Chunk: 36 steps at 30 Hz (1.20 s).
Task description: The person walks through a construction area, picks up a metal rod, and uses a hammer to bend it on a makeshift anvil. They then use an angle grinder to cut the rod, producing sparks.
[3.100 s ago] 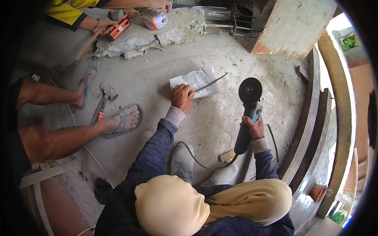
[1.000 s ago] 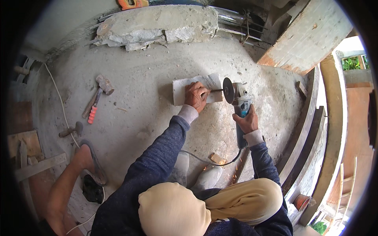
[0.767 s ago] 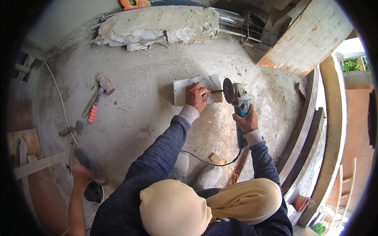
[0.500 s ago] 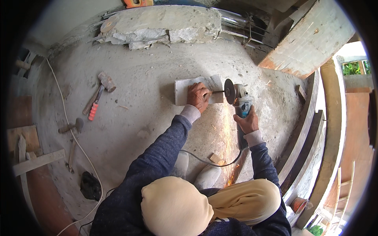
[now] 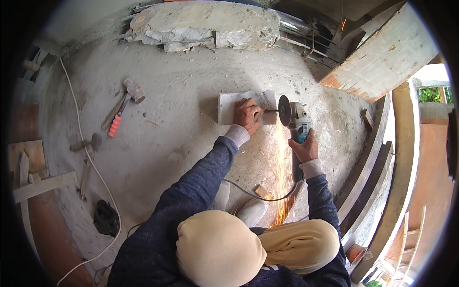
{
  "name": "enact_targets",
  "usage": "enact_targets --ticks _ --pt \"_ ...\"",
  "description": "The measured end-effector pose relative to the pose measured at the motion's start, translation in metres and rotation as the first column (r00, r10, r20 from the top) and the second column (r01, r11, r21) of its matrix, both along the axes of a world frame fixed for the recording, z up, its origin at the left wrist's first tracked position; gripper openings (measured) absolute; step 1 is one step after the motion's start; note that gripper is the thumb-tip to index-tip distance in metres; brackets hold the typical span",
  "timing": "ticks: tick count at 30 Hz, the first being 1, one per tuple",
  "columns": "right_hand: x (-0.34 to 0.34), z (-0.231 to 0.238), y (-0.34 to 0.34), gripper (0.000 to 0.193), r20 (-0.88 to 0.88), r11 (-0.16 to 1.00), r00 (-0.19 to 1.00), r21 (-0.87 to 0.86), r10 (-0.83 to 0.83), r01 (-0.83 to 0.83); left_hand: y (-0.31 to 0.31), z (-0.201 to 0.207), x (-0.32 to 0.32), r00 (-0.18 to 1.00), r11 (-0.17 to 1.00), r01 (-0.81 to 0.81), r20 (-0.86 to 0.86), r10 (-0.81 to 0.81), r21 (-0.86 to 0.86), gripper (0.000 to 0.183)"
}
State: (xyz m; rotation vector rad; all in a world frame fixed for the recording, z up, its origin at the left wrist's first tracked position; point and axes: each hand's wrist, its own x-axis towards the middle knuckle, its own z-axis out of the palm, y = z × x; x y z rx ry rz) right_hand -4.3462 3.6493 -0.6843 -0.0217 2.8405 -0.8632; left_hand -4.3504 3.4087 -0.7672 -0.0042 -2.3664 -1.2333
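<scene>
Closed around a thin dark metal rod (image 5: 271,111), my left hand (image 5: 247,115) rests on a pale grey block (image 5: 227,109). The rod's end meets the spinning disc (image 5: 284,111) of an angle grinder (image 5: 301,130). My right hand (image 5: 306,147) grips the grinder's body, thumb on its left side; the other fingers are mostly hidden. Orange sparks (image 5: 281,179) stream from the disc toward my feet. A black cord (image 5: 253,195) curves from the grinder's rear to the left.
To the left lie a sledgehammer with a red grip (image 5: 114,125), another hammer (image 5: 95,141), a white cable (image 5: 103,179) and a black bag (image 5: 106,217). A broken concrete slab (image 5: 201,24) lies at the back. Boards (image 5: 361,174) stand along the right. A wood scrap (image 5: 264,192) sits near my shoes.
The view has shifted slightly, so the block, grinder and both hands appear farther right. The spark stream looks thicker and brighter. Both hands keep their hold, and the disc still meets the rod.
</scene>
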Motion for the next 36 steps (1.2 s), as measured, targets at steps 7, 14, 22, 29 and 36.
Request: enact_targets --ticks 7,14,22,29,36 --pt "-0.002 0.015 -0.012 0.06 0.054 0.999 0.998 -0.041 -0.016 0.019 -0.001 0.001 0.002 0.999 0.999 -0.017 0.041 0.018 -0.027 0.009" --pt "-0.008 0.018 -0.014 0.058 0.054 0.999 0.999 0.043 -0.006 0.004 0.0 0.002 0.002 0.999 1.0 -0.004 0.047 0.004 0.003 0.009" --pt "-0.013 -0.002 -0.002 0.058 -0.001 0.999 0.999 -0.007 0.041 -0.041 0.001 0.0 0.001 0.999 1.0 -0.016 0.028 0.016 -0.006 0.009" --pt "-0.007 0.013 -0.01 0.057 -0.012 0.96 0.998 -0.274 0.065 -0.065 0.003 -0.002 0.001 0.998 1.0 -0.009 0.055 0.009 -0.009 0.009" --pt "-0.015 0.001 0.007 0.059 0.03 0.996 0.996 0.041 0.082 -0.083 0.001 -0.001 0.002 0.998 1.0 -0.005 0.062 0.006 -0.015 0.01"
